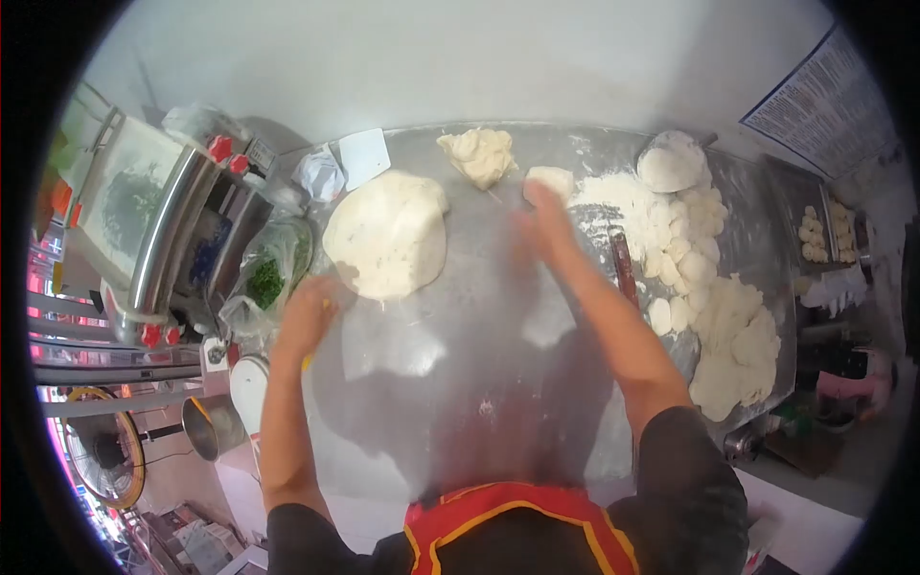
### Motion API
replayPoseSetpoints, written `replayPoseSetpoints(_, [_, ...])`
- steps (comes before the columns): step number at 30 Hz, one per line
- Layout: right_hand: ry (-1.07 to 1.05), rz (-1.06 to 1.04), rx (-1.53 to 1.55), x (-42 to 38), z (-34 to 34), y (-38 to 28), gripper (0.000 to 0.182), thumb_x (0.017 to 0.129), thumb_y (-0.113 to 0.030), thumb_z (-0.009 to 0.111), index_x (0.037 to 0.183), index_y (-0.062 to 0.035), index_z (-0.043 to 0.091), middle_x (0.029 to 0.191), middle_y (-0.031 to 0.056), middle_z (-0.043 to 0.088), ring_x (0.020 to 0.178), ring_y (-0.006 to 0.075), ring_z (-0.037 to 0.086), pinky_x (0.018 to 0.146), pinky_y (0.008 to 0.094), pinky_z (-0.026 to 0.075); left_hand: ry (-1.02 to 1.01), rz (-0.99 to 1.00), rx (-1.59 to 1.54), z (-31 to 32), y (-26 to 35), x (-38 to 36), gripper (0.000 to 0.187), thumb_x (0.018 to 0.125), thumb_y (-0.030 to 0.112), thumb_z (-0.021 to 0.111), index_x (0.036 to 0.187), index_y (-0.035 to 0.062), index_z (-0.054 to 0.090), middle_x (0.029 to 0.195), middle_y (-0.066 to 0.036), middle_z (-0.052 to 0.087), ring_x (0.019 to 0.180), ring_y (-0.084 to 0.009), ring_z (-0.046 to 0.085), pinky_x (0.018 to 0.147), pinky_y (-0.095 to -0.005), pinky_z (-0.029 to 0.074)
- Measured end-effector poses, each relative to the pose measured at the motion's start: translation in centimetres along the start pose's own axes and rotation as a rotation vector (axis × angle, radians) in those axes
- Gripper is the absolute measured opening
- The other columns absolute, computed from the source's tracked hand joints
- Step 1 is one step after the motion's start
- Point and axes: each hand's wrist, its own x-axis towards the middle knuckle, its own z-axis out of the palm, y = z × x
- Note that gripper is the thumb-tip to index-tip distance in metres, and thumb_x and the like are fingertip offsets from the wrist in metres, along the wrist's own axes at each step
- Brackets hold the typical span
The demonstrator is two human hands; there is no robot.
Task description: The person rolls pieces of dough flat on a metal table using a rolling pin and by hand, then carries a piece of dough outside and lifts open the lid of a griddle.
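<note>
My left hand (pixel 311 309) is by the left side of the metal worktop, its fingers curled in, with what they hold, if anything, hidden. Just beyond it lies a large, smooth round of dough (pixel 388 235). Over the middle, my right hand (pixel 544 228) is smeared by motion, and its fingertips overlap the near edge of a small pale lump (pixel 553 180). To the left of that lump sits a rough chunk of dough (pixel 477 155). A dark rolling pin (pixel 624 268) lies to the right of my right forearm.
Flour (pixel 604 196) is spread on the metal worktop (pixel 479 355). At right are several small dough pieces (pixel 685 235), a flattened dough sheet (pixel 736 350) and a floury mound (pixel 673 161). A bag of chopped greens (pixel 265 283) and a white card (pixel 364 158) are at left.
</note>
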Motion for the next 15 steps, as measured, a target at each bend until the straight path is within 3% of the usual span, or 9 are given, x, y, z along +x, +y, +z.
replayPoseSetpoints(1, [0.051,0.049,-0.102,2.0,-0.1,2.2,0.054,0.084,-0.030,0.069,0.128,-0.0014,0.053,0.135,0.0244,0.050,0.130,0.0406,0.042,0.110,0.0463,0.032,0.004,-0.043,-0.016,1.3,-0.3,-0.2,0.027,0.085,0.012,0.068,0.111,0.0045,0.066,0.119,-0.016,0.064,0.110,-0.0341,0.061,0.095,-0.0393,0.048])
replayPoseSetpoints(3, [0.094,0.065,-0.261,4.3,0.8,6.7,0.063,0.083,-0.034,0.070,0.132,-0.0012,0.050,0.137,0.0233,0.047,0.132,0.0412,0.038,0.112,0.0487,0.028,-0.050,-0.199,-0.341,2.6,3.5,-0.2,0.031,0.084,0.012,0.069,0.115,0.0067,0.065,0.126,-0.017,0.061,0.116,-0.0373,0.058,0.099,-0.0432,0.046])
replayPoseSetpoints(5, [0.090,-0.030,-0.370,5.6,3.2,10.4,0.069,0.081,-0.036,0.073,0.135,-0.0025,0.047,0.136,0.0224,0.046,0.130,0.0419,0.037,0.111,0.0524,0.028,0.020,-0.053,-0.047,3.4,8.0,0.5,0.029,0.084,0.011,0.069,0.113,0.0069,0.066,0.124,-0.017,0.061,0.114,-0.0368,0.059,0.098,-0.0417,0.047])
replayPoseSetpoints(7, [0.116,-0.118,-0.364,5.3,3.7,10.9,0.069,0.080,-0.034,0.072,0.135,-0.0024,0.046,0.133,0.0216,0.047,0.128,0.0415,0.039,0.110,0.0528,0.028,0.064,0.064,-0.165,6.2,8.9,1.5,0.027,0.086,0.011,0.067,0.112,0.0062,0.065,0.122,-0.017,0.062,0.111,-0.0375,0.059,0.095,-0.0422,0.048])
replayPoseSetpoints(11, [-0.005,-0.205,-0.287,-1.7,3.6,9.2,0.070,0.077,-0.029,0.073,0.136,-0.0028,0.045,0.129,0.0203,0.048,0.124,0.0419,0.041,0.108,0.0530,0.030,0.135,0.122,-0.255,10.5,12.0,3.7,0.029,0.086,0.009,0.066,0.115,0.0050,0.062,0.119,-0.017,0.062,0.107,-0.0387,0.059,0.091,-0.0436,0.049])
replayPoseSetpoints(13, [-0.047,-0.344,-0.254,-8.0,4.0,7.0,0.072,0.076,-0.032,0.075,0.136,-0.0026,0.047,0.134,0.0215,0.049,0.130,0.0430,0.039,0.110,0.0513,0.030,0.151,0.154,-0.296,12.6,13.8,4.6,0.032,0.086,0.008,0.065,0.117,0.0041,0.059,0.119,-0.017,0.062,0.106,-0.0393,0.059,0.089,-0.0443,0.049])
replayPoseSetpoints(15, [-0.194,-0.365,-0.075,-13.0,3.1,3.5,0.065,0.081,-0.027,0.072,0.135,-0.0016,0.047,0.133,0.0225,0.050,0.131,0.0411,0.040,0.112,0.0497,0.030,0.131,0.096,-0.353,15.1,15.2,4.6,0.036,0.086,0.009,0.066,0.120,0.0029,0.057,0.118,-0.018,0.061,0.107,-0.0393,0.058,0.091,-0.0438,0.048])
